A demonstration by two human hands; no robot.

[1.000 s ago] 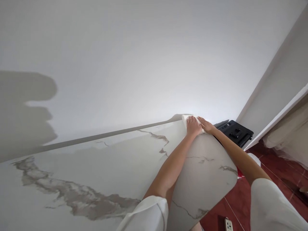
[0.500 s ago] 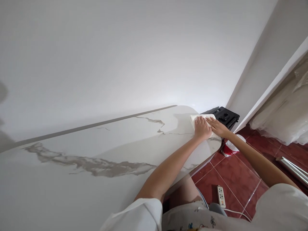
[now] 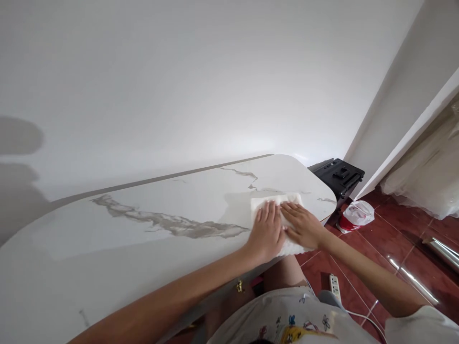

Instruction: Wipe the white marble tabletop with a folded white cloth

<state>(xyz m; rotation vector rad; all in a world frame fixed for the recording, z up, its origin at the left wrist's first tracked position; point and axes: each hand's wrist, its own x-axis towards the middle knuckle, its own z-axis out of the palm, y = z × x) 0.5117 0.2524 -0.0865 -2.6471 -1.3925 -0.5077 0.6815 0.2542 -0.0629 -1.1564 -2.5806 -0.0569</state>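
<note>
A white marbled tabletop (image 3: 186, 205) with rounded corners stretches along the wall. On its right part, near the front edge, lies a white cloth (image 3: 289, 197), part of it hanging at the edge. My left hand (image 3: 266, 232) rests flat on the cloth, fingers extended and pointing away from me. Just to its right, my right hand (image 3: 301, 224) is also flat on the cloth, fingers stretched out to the left. The two hands touch or nearly touch, and neither is wrapped round anything.
Beyond the table's right end stands a black case (image 3: 340, 177). A red and white bag (image 3: 356, 215) sits on the red tiled floor (image 3: 387, 239). A power strip (image 3: 334, 286) with a cable lies below. Plastic-wrapped material (image 3: 426, 172) is at the far right.
Both hands and the cloth have moved from the table's far right end back toward me and to the left, close to the front edge. The view has shifted slightly.
</note>
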